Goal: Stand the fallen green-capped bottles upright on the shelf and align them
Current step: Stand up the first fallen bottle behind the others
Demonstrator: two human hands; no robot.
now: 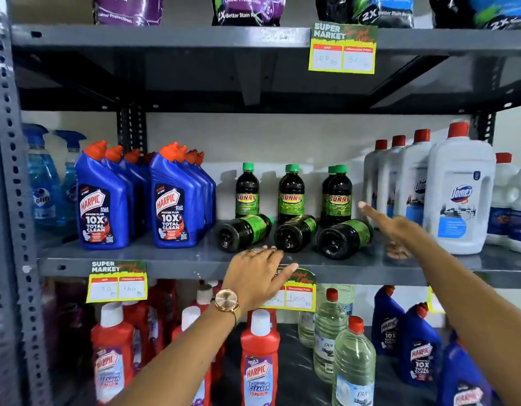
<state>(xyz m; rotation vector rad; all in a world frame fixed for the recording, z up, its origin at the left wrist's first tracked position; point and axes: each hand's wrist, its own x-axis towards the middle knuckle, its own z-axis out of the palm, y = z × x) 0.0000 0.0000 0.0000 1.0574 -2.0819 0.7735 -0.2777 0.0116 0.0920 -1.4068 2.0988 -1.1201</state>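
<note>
Three dark green-capped bottles lie on their sides near the front of the grey middle shelf (165, 259): a left one (244, 232), a middle one (295, 232) and a right one (344, 238), bases toward the camera. Behind them more stand upright, at left (247, 191), middle (291, 194) and right (337, 196). Blue toilet-cleaner bottles (102, 200) sit to the left, white bleach jugs (458, 191) to the right. Left hand (257, 275), with a watch (227, 300) on the wrist, rests loosely open on the shelf edge, holding nothing. Right hand (397, 225) reaches past the right fallen bottle, index finger extended, also empty.
</note>
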